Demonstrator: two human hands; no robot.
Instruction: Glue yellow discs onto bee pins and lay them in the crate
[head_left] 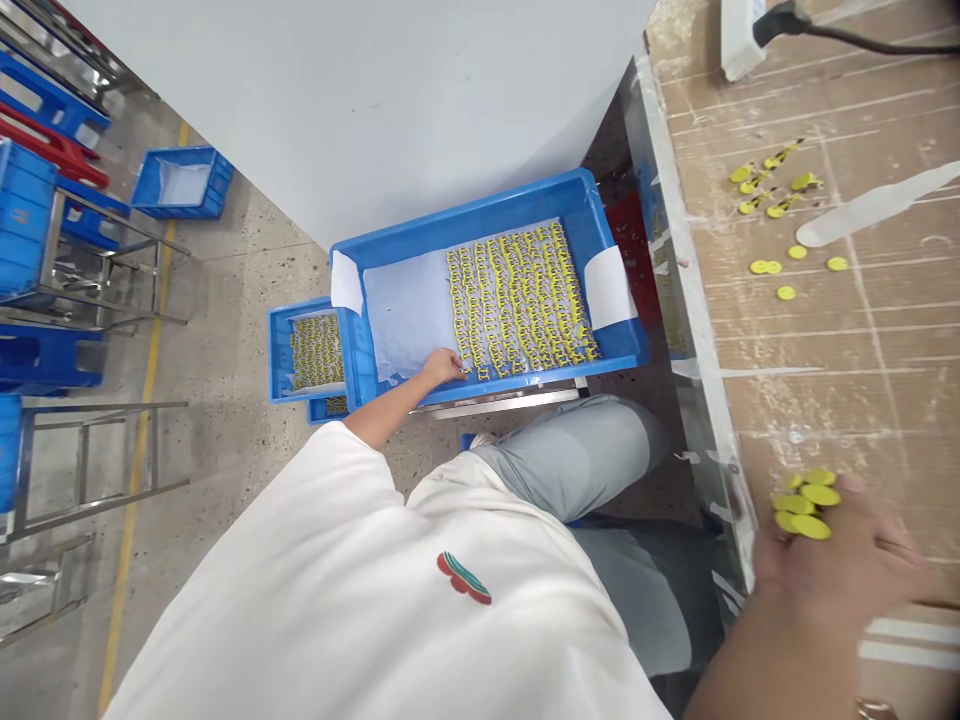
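Note:
My left hand reaches over the near edge of a large blue tray. Its fingers are pinched together on a small yellow-and-dark piece at the near end of a row. Many similar pieces stand in rows on the white sheet lining the tray. Low over the cardboard-topped table, my right hand is closed around several pieces with flat yellow round discs; their lower parts are mostly hidden by the fingers. More yellow-disc pieces with dark parts lie farther up the table.
Loose yellow discs and a white strip lie on the table. A power strip with a plugged cable sits at its far end. Smaller blue trays stand left of the large one. Metal-framed stools line the floor at left.

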